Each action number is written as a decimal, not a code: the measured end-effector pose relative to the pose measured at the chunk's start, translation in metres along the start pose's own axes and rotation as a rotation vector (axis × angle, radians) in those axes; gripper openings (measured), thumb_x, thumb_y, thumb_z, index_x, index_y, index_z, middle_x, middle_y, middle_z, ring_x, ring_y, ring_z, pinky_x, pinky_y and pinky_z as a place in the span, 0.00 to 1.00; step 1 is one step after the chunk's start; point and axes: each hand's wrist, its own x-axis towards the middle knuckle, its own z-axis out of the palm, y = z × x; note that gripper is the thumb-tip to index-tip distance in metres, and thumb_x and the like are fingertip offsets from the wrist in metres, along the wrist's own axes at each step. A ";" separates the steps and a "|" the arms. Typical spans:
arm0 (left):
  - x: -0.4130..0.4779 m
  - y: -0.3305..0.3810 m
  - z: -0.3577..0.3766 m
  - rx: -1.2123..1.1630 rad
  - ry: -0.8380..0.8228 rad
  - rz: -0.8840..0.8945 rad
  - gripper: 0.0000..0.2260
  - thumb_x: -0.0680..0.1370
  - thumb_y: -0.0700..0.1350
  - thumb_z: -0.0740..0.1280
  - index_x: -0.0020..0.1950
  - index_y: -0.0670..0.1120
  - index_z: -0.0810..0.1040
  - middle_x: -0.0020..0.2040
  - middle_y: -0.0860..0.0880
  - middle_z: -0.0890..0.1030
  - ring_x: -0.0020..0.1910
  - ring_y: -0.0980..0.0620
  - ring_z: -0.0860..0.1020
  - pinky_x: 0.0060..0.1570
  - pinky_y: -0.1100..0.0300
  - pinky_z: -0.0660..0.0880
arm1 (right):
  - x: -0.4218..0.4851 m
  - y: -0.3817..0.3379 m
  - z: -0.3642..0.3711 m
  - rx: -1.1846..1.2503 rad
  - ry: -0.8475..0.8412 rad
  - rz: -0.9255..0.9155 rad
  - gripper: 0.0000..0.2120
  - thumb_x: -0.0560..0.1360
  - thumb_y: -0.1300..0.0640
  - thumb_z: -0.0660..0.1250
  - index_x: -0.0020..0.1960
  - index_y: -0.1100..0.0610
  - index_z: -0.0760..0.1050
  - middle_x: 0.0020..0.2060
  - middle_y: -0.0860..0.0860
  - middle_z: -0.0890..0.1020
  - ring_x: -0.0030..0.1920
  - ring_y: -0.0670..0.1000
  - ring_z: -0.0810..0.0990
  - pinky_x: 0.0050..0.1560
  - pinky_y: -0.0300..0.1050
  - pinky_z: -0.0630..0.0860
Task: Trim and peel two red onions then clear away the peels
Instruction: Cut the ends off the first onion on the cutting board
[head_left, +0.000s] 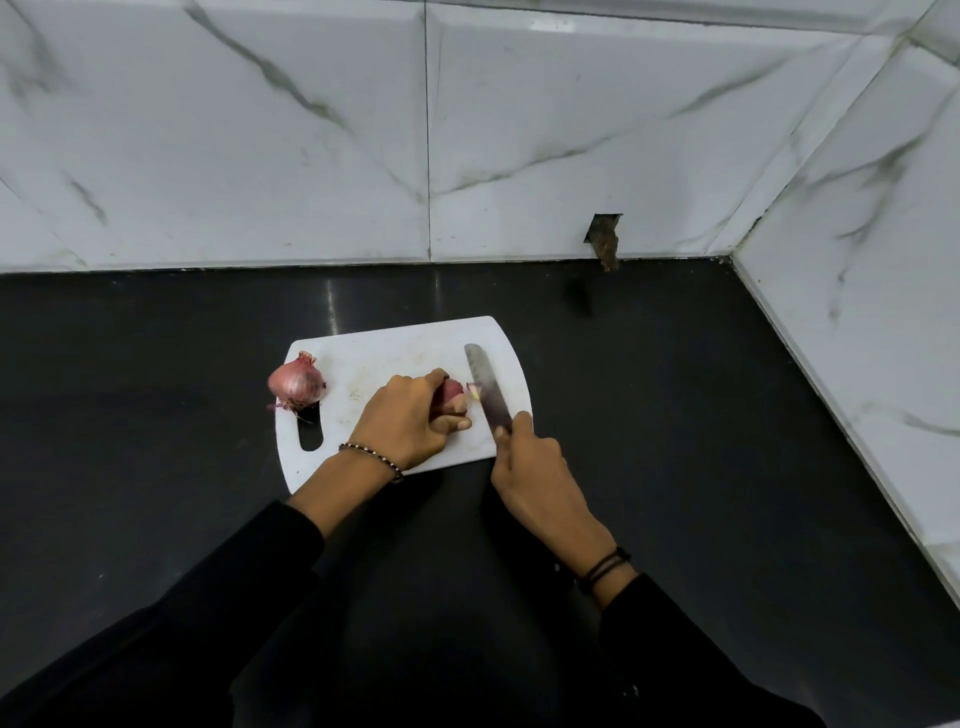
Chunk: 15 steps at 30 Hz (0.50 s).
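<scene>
a white cutting board (395, 353) lies on the dark, glossy counter (156, 364), its slot handle at the near left. the left hand (402, 421) is curled over a red onion (453, 393) near the middle of the board, fingers wrapped across its top and the thumb tucked along its near side, so only the right part of the onion shows. the right hand (530, 467) grips the handle of a knife (485, 387), fingers closed round it and the forefinger reaching up toward the blade; the handle itself is hidden in the grip. the blade runs away from the person, tip toward the far edge of the board, and stands just to the right of the held onion, with a small pale cut end (474, 389) lying against it between blade and onion. a second red onion (296, 384), with its papery skin on, sits at the left edge of the board just above the slot, well apart from the hands. a beaded bracelet (371, 457) circles the left wrist and dark cords (605, 564) the right; both arms wear black sleeves. white marbled tiles (260, 156) line the walls behind and to the right, with a rough hole (603, 240) low in the back wall.
</scene>
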 end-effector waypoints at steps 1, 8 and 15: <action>-0.003 -0.002 0.001 -0.030 0.003 0.002 0.18 0.75 0.53 0.72 0.59 0.45 0.75 0.46 0.42 0.81 0.46 0.40 0.78 0.41 0.53 0.72 | -0.002 0.002 -0.002 0.024 0.012 -0.008 0.10 0.85 0.50 0.51 0.52 0.57 0.62 0.45 0.60 0.77 0.38 0.58 0.77 0.34 0.49 0.70; -0.013 -0.013 0.004 -0.160 0.016 0.033 0.26 0.73 0.46 0.75 0.68 0.49 0.70 0.56 0.44 0.81 0.51 0.44 0.78 0.51 0.55 0.75 | -0.015 0.003 -0.006 0.085 0.056 -0.026 0.11 0.86 0.49 0.51 0.52 0.55 0.63 0.42 0.57 0.77 0.32 0.51 0.72 0.29 0.43 0.66; -0.020 -0.017 -0.002 -0.274 0.024 0.000 0.29 0.66 0.49 0.82 0.59 0.50 0.69 0.54 0.50 0.79 0.50 0.49 0.79 0.53 0.55 0.77 | -0.019 0.012 -0.003 0.147 0.019 0.019 0.12 0.85 0.48 0.52 0.50 0.55 0.65 0.39 0.54 0.75 0.31 0.49 0.71 0.29 0.43 0.68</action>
